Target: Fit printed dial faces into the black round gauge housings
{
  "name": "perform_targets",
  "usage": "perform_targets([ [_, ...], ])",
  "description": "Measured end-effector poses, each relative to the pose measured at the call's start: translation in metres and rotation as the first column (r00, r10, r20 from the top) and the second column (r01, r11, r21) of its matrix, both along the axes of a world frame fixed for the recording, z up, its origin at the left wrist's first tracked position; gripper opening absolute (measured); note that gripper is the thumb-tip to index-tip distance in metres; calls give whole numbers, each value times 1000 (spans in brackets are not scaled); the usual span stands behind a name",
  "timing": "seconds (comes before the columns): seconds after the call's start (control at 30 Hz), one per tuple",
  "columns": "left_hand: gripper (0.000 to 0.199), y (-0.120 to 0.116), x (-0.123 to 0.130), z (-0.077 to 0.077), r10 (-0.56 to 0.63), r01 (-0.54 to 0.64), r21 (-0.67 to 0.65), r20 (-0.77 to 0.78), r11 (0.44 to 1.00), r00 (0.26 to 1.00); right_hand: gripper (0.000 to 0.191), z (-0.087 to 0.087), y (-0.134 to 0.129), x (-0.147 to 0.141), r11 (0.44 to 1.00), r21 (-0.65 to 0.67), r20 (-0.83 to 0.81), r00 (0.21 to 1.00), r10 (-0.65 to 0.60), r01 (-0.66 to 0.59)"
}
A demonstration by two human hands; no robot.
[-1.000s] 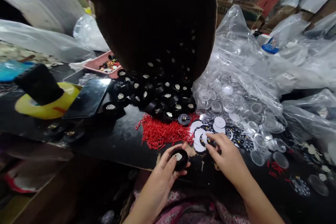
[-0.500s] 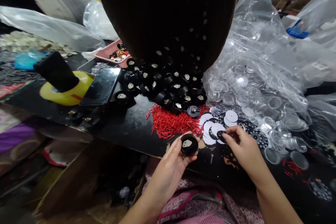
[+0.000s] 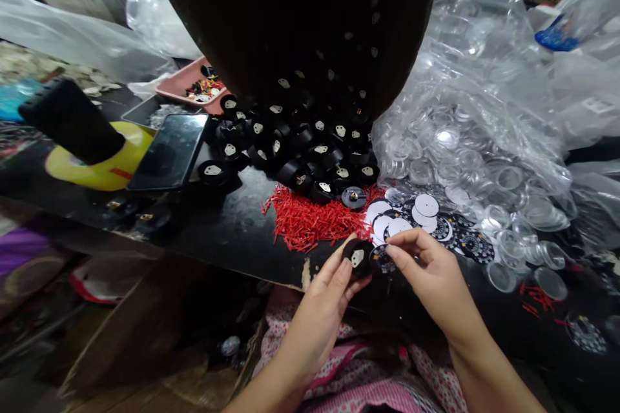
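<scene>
My left hand [image 3: 322, 306] is wrapped round a black round housing [image 3: 357, 259] with a pale metal plate showing in it. Between the fingertips of my right hand [image 3: 431, 271] is a thin black printed disc [image 3: 382, 259], held close beside the housing's right side. Just beyond my hands lies a pile of small red pointers [image 3: 310, 219]. White and black dial discs [image 3: 426, 205] overlap to the right of that pile. Many more black housings [image 3: 295, 174] are heaped behind the red pieces.
Clear round covers [image 3: 508, 177] spill from a plastic bag at the right. A tilted phone [image 3: 169, 150] and a yellow tape roll [image 3: 72, 171] are at the left, near a pink tray [image 3: 167, 85]. A large dark container opening stands behind the housings.
My right hand has lifted the printed disc off the dial pile and brought it left to the housing. My left hand has shifted slightly right. The camera view has moved a little.
</scene>
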State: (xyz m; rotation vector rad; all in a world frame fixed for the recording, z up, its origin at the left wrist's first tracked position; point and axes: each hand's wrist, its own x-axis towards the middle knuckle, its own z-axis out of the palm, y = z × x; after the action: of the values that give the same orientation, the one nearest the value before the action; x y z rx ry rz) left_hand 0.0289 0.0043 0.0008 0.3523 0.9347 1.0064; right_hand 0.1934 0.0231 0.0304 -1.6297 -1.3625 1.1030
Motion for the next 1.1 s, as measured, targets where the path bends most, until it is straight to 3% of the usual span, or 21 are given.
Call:
perform_targets([
  [0.27, 33, -6, 2, -7, -32, 37, 44, -96, 998, 995, 11, 9, 0, -19, 994, 29, 152, 984, 98, -103],
  [0.37, 33, -7, 0, -10, -61, 69, 71, -116, 995, 991, 17, 9, 1, -19, 993, -76, 27, 995, 95, -93],
  [0.6, 33, -4, 0, -11, -60, 69, 84, -110, 994, 992, 24, 0, 2, -15, 984, -162, -121, 991, 50, -69],
  [0.87, 35, -1, 0, -11, -88, 111, 101, -204, 989, 975, 17, -5, 5, -12, 983, -108, 63, 986, 155, -148],
  [1.1, 34, 3, 3, -11, -137, 202, 147, -362, 968, 922, 12, -13, -2, -11, 972, -124, -79, 979, 189, -197],
])
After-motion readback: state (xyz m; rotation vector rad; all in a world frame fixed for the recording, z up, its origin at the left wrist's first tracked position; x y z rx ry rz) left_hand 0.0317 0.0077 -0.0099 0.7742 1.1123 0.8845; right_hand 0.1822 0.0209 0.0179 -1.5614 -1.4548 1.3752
